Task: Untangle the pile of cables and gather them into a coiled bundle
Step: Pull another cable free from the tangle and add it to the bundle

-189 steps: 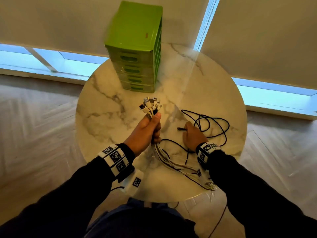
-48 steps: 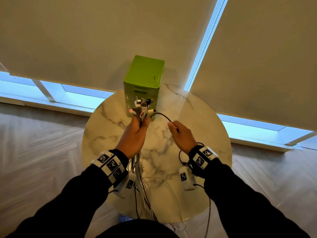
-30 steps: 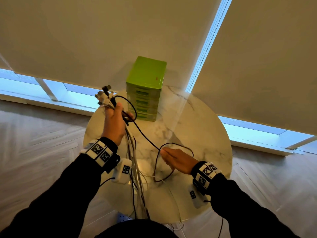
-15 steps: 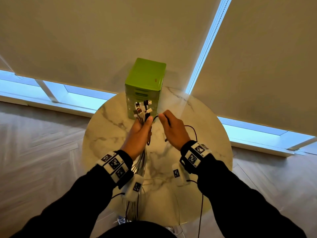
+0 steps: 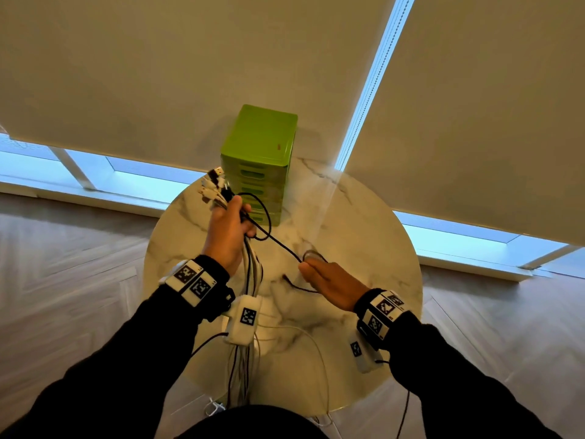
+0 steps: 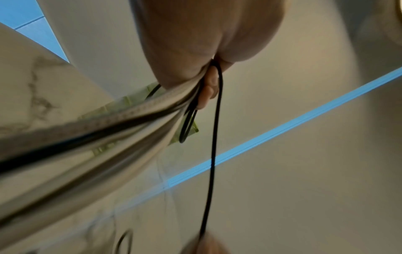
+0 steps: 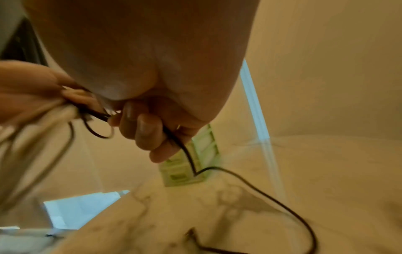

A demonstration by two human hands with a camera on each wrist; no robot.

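Observation:
My left hand [image 5: 229, 229] is raised above the marble table and grips a bundle of white and black cables [image 5: 251, 267]. Their plug ends [image 5: 213, 188] fan out above the fist, and the rest hangs over the table's near edge. A black cable [image 5: 278, 242] loops out of that fist and runs down to my right hand [image 5: 316, 270], which pinches it low over the table. In the right wrist view my right hand's fingers [image 7: 147, 134] curl round the black cable [image 7: 250, 182], whose loose tail lies on the marble. The left wrist view shows the gripped bundle [image 6: 130, 120] and the taut black cable [image 6: 214, 137].
A green plastic drawer unit [image 5: 258, 163] stands at the back of the round marble table [image 5: 364, 242], close behind my left hand. Beige roller blinds hang behind it. Thin white leads [image 5: 304, 337] trail over the table's near edge toward the wooden floor.
Half a second ago both hands met in front of the drawer unit. My left hand has since swung up and left with the bundle, while my right hand drew down and right along the black cable.

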